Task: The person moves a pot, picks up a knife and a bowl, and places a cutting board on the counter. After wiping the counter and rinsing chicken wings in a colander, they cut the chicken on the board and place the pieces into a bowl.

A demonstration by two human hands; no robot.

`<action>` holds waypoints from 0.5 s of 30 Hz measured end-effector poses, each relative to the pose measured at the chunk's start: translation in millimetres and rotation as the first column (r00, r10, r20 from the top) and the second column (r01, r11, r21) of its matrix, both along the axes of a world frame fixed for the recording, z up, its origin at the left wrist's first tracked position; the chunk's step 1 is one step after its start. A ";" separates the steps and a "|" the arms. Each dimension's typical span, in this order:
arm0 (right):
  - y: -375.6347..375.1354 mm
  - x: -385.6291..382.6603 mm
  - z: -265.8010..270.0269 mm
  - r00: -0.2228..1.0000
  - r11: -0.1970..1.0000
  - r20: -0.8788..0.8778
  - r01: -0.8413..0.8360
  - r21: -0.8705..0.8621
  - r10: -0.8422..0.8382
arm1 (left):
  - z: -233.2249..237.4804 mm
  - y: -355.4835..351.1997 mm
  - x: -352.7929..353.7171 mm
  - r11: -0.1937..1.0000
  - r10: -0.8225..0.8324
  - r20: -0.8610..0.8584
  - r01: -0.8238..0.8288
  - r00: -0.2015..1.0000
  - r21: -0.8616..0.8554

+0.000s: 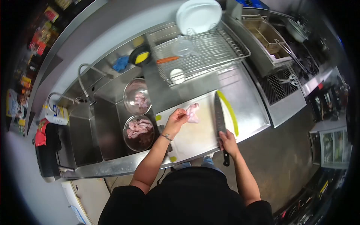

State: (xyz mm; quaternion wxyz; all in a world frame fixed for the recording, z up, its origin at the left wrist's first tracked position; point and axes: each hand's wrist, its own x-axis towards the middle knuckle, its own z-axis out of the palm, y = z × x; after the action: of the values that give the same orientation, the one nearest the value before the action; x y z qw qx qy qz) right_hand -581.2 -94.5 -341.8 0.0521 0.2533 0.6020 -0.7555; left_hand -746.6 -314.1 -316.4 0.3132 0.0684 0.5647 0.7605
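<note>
One counter [255, 112]: steel, spread before us.
Board [183, 140]: white, lying flat on the counter.
Bowls [131, 91]: two, left of the board, each with raw pieces [139, 128] inside.
Knife [219, 122]: our right hand [228, 143] is wrapped round its handle, blade over the board's right side.
Meat [193, 113]: one pale piece, our left hand [176, 120] pinching it above the board.

The left hand [177, 121] is covering one end of the meat piece [193, 113]. The right hand [228, 142] is hiding part of the knife handle [226, 159]. Far left of both, packages [37, 42] are blurring illegibly.
</note>
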 end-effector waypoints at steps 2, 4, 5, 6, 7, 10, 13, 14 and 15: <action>5.2 1.4 5.0 1.000 0.998 0.003 -0.029 0.057 0.029 | -27.7 22.5 6.9 0.865 -0.145 -0.491 -0.131 0.859 -0.485; 12.8 3.3 10.3 0.998 0.992 0.037 -0.051 0.118 0.047 | -13.2 36.3 12.9 0.720 -0.281 -0.549 -0.206 0.787 -0.663; 17.2 4.4 12.4 0.994 0.979 0.073 -0.091 0.185 0.079 | -12.2 42.2 12.0 0.672 -0.290 -0.609 -0.296 0.738 -0.679; 22.2 5.6 13.4 0.995 0.982 0.072 -0.084 0.171 0.072 | -10.3 48.3 10.6 0.621 -0.306 -0.664 -0.385 0.683 -0.682; 27.1 7.5 14.3 0.994 0.977 0.075 -0.088 0.196 0.074 | 6.6 57.5 13.9 0.575 -0.375 -0.640 -0.373 0.671 -0.728; 41.5 10.9 18.4 0.991 0.951 0.086 -0.126 0.283 0.105 | 18.5 73.5 21.0 0.456 -0.586 -0.551 -0.320 0.594 -0.831; 54.1 12.8 8.8 0.975 0.926 0.162 -0.198 0.323 0.152 | 6.3 76.8 21.0 0.402 -0.637 -0.510 -0.315 0.578 -0.860; 54.9 15.3 -4.4 0.986 0.911 0.077 -0.168 0.377 0.150 | -2.8 73.2 19.3 0.419 -0.641 -0.539 -0.340 0.546 -0.842; 54.7 15.7 -6.5 0.989 0.894 -0.007 -0.133 0.427 0.151 | -2.4 71.4 18.4 0.411 -0.642 -0.535 -0.342 0.550 -0.845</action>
State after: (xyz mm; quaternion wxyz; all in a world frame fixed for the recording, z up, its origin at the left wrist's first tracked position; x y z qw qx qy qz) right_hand -565.5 -39.8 -348.3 0.0386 0.1989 0.7699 -0.6051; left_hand -728.3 -242.6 -318.8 0.0761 0.2933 0.9381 0.1678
